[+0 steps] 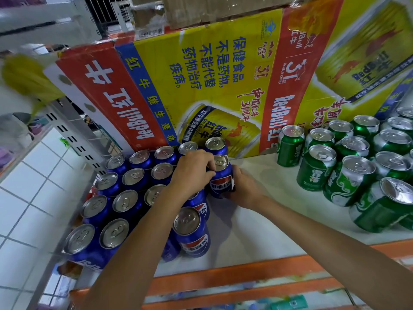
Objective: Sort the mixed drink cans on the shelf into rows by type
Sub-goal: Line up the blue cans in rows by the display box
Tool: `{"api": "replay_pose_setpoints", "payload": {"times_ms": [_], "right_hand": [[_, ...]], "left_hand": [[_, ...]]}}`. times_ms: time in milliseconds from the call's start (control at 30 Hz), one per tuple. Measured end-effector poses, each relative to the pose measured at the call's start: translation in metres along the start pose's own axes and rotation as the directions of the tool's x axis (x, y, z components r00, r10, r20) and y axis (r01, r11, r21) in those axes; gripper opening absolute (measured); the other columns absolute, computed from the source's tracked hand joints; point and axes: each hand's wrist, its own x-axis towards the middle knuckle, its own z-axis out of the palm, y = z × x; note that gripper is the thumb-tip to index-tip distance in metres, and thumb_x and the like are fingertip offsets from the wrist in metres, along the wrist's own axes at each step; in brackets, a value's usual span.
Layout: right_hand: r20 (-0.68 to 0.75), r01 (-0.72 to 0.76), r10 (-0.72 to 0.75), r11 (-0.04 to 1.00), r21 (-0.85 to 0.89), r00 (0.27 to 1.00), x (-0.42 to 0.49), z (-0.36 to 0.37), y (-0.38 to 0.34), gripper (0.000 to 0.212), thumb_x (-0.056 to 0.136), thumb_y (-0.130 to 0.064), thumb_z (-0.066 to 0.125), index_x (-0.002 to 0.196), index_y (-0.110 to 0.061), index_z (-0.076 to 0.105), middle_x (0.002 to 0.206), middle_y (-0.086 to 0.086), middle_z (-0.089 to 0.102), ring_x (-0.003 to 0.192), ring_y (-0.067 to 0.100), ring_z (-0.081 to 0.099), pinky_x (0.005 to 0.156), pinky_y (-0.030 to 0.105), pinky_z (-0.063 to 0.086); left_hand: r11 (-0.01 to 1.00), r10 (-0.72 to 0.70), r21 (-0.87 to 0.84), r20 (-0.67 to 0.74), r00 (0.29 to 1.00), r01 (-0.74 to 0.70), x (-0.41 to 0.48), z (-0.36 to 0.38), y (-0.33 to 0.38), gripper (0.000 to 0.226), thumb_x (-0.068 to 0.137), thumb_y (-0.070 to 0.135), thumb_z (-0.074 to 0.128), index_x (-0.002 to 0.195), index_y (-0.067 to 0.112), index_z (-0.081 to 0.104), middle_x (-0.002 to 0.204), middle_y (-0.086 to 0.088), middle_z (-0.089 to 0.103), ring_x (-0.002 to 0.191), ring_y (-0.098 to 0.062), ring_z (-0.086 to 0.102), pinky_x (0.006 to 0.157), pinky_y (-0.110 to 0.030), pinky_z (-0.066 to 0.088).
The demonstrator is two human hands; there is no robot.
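Several blue Pepsi cans (125, 202) stand in rows on the left part of the white shelf (263, 220). One blue Pepsi can (221, 182) stands upright at the right edge of that group, held between both hands. My left hand (192, 171) curls round its left side near the top. My right hand (243, 186) grips its lower right side. Several green cans (317, 166) are grouped on the right of the shelf, and one green can (384, 204) at the front right leans over.
Yellow and red Red Bull cartons (212, 81) stand along the back of the shelf. An orange shelf edge (245, 274) runs along the front. A white tiled floor (26, 198) and a grey perforated upright (73, 139) lie to the left.
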Motion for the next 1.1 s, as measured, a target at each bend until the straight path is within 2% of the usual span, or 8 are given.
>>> {"api": "replay_pose_setpoints", "payload": {"times_ms": [100,167,300,400,600,767,867,1100], "right_hand": [[0.076,-0.018,0.021,0.999,-0.036,0.997,0.009,-0.007,0.008,0.082,0.069,-0.036,0.079,0.137,-0.017,0.036,0.133,0.005,0.050,0.114,0.022,0.053,0.094,0.032,0.046],[0.130,-0.039,0.044,0.999,-0.038,0.991,0.017,-0.016,0.013,0.080,0.071,-0.028,0.077,0.139,-0.019,0.035,0.135,0.003,0.048,0.106,0.017,0.056,0.090,0.037,0.051],[0.116,-0.079,0.063,0.987,0.140,0.991,0.036,-0.026,0.016,0.077,0.084,0.006,0.057,0.150,-0.015,0.021,0.148,0.004,0.037,0.126,0.020,0.047,0.095,0.035,0.048],[0.119,-0.051,0.023,0.971,0.235,0.993,0.045,-0.020,0.013,0.075,0.088,0.009,0.050,0.150,-0.020,0.021,0.143,0.003,0.044,0.129,0.020,0.045,0.099,0.035,0.045],[0.127,0.003,-0.030,0.978,0.209,0.991,0.041,-0.021,0.007,0.070,0.090,0.011,0.047,0.147,-0.022,0.026,0.138,0.003,0.049,0.114,0.009,0.048,0.089,0.020,0.042],[0.219,0.044,-0.051,0.998,0.034,0.974,0.028,-0.014,0.008,0.063,0.081,-0.007,0.067,0.138,-0.019,0.041,0.128,-0.002,0.053,0.119,0.016,0.050,0.098,0.027,0.042],[0.166,0.033,-0.034,0.999,0.009,0.986,0.021,-0.005,0.012,0.073,0.069,-0.018,0.081,0.133,-0.016,0.047,0.123,0.000,0.058,0.114,0.018,0.055,0.100,0.032,0.045],[0.087,-0.009,0.006,1.000,0.028,0.996,0.021,0.001,0.013,0.070,0.073,-0.012,0.077,0.134,-0.012,0.044,0.127,0.008,0.058,0.112,0.024,0.057,0.094,0.033,0.047]], "left_hand": [[1.000,0.018,-0.020,0.005,1.000,-0.018,0.000,0.000,-0.002,0.006,0.083,0.017,0.070,0.087,0.017,0.066,0.100,0.002,0.063,0.092,-0.016,0.057,0.075,-0.027,0.041],[0.999,0.026,-0.030,0.023,0.999,-0.025,0.000,-0.001,-0.004,0.006,0.083,0.016,0.070,0.087,0.017,0.066,0.101,0.002,0.064,0.093,-0.015,0.058,0.076,-0.028,0.043],[0.998,0.017,-0.065,0.048,0.999,-0.014,0.003,-0.004,-0.005,0.005,0.082,0.016,0.071,0.086,0.018,0.068,0.106,0.002,0.065,0.098,-0.016,0.059,0.082,-0.032,0.047],[0.998,0.018,-0.068,0.059,0.998,-0.014,0.003,-0.006,-0.004,0.004,0.082,0.017,0.072,0.085,0.018,0.068,0.108,0.002,0.065,0.101,-0.016,0.059,0.084,-0.033,0.048],[0.999,0.027,-0.047,0.055,0.998,-0.025,0.006,-0.007,-0.005,0.006,0.081,0.021,0.073,0.081,0.019,0.068,0.104,0.003,0.065,0.096,-0.014,0.059,0.075,-0.026,0.042],[0.995,0.025,-0.103,0.070,0.997,-0.018,0.004,-0.009,-0.004,0.011,0.078,0.023,0.077,0.078,0.017,0.067,0.109,0.000,0.066,0.100,-0.016,0.061,0.085,-0.037,0.050],[0.993,0.016,-0.118,0.060,0.998,-0.009,0.004,-0.007,-0.006,0.011,0.077,0.022,0.077,0.076,0.018,0.067,0.106,0.000,0.068,0.099,-0.016,0.062,0.086,-0.040,0.051],[0.997,0.009,-0.075,0.017,1.000,-0.008,0.003,-0.007,-0.001,0.005,0.083,0.018,0.072,0.084,0.014,0.070,0.094,0.002,0.069,0.092,-0.013,0.060,0.074,-0.022,0.040]]}}
